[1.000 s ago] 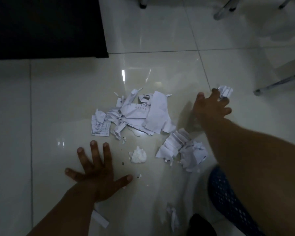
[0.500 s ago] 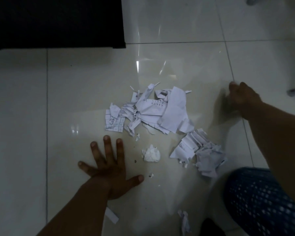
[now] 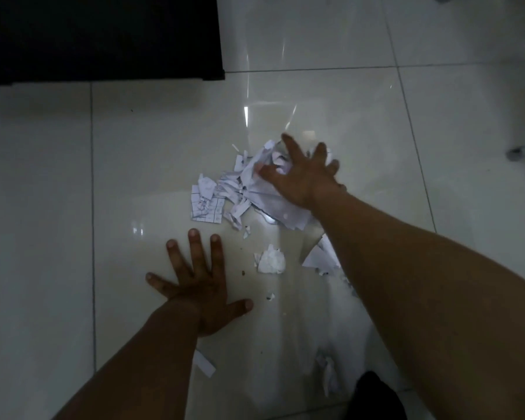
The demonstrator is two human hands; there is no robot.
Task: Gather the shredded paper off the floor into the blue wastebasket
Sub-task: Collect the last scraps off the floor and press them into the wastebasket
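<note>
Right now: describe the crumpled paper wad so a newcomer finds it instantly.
Start at the left hand pressed flat on the tiled floor. Just right of it, nearer than the main pile, sits the wad. It is a compact white ball; nearby scraps are flat.

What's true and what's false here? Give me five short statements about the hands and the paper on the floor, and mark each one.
1. The left hand lies flat on the floor with its fingers spread. True.
2. The right hand rests on the big paper pile. True.
3. A blue wastebasket stands beside the pile. False: no wastebasket is in view.
4. A small crumpled wad lies between the left hand and the right forearm. True.
5. The left hand pinches a strip of paper. False: it holds nothing; a loose strip lies on the floor by the left forearm.
</note>
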